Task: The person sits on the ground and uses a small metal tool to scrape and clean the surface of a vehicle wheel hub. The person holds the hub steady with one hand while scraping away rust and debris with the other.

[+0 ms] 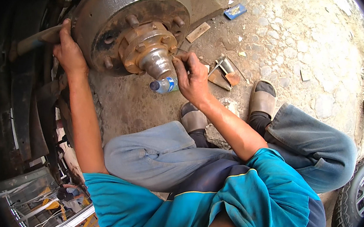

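A large, worn brake drum (pixel 128 10) fills the upper left, with studs around its face and a rusty hub (pixel 147 44) at its centre. My left hand (pixel 70 54) grips the drum's left rear edge, and some of its fingers are hidden. Beside the hub's shiny, rounded end cap (pixel 157 63), my right hand (pixel 192 77) is closed with thumb and forefinger pinched. What lies in that pinch is too small to make out. A clear plastic bottle (pixel 165 85) with a blue cap and label shows behind the end cap, partly covered by it.
On the stony ground lie a blue box (pixel 235 12), a wooden block (pixel 197 32) and several metal pieces (pixel 225 74). A stone (pixel 217 136) is between my sandalled feet. Dark vehicle parts (pixel 30 77) crowd the left. A tyre (pixel 353 200) stands at the lower right.
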### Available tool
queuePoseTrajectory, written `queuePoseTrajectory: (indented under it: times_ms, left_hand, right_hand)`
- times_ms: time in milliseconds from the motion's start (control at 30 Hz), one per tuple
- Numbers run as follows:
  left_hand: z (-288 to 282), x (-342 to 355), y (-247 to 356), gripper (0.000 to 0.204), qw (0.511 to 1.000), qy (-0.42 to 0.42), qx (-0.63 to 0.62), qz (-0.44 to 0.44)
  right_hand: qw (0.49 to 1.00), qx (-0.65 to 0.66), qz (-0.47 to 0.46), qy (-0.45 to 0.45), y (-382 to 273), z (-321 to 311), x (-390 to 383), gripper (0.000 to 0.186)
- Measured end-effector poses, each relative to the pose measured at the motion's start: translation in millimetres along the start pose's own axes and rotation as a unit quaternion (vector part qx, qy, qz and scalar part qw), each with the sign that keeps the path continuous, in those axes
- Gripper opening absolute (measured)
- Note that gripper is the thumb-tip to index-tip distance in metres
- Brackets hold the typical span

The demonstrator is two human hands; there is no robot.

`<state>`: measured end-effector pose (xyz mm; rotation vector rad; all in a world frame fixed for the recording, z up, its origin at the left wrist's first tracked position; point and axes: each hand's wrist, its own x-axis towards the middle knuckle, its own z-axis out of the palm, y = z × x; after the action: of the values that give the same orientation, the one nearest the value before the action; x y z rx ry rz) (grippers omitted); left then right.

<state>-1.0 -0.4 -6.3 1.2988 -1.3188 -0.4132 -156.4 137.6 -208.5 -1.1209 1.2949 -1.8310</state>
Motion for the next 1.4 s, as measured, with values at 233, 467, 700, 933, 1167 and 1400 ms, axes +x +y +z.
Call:
queuePoseTrajectory:
  times_ms: [233,467,700,933,1167,1400]
  left_hand:
    - [-6.7,3.2,2.4,0.039,0.999,0.006,0.007,-0.032]
    - [-2.0,-1.8,3.6,0.039,1.0,0.003,-0.003,-0.026]
    - [-6.1,5.6,-7.3,0.041,1.0,-0.02,-0.016,0.004]
    - [-8.1,5.0,-8.5,0.035,1.0,-0.014,0.025,-0.012]
    - [-32.9,35.4,-48.8,0.038,0.977,-0.073,0.137,0.146]
    - [-12.9,11.3,-16.6,0.076,0.99,-0.081,0.086,0.084]
  right_hand:
    - [1.0,0.0,-0.004,-0.009,12.3,1.3,-5.2,0.011]
    - [0.965,-0.219,0.089,-0.11,116.3,-54.0,-11.7,0.016]
    - [0.788,-0.482,0.216,-0.318,168.3,-105.1,-22.3,0.026]
    - [0.829,-0.495,0.172,-0.194,158.8,-113.5,-20.5,0.023]
    - [0.753,-0.549,0.212,-0.294,183.5,-147.2,-28.2,0.042]
    - [0.771,-0.434,0.323,-0.337,169.1,-148.4,17.9,0.048]
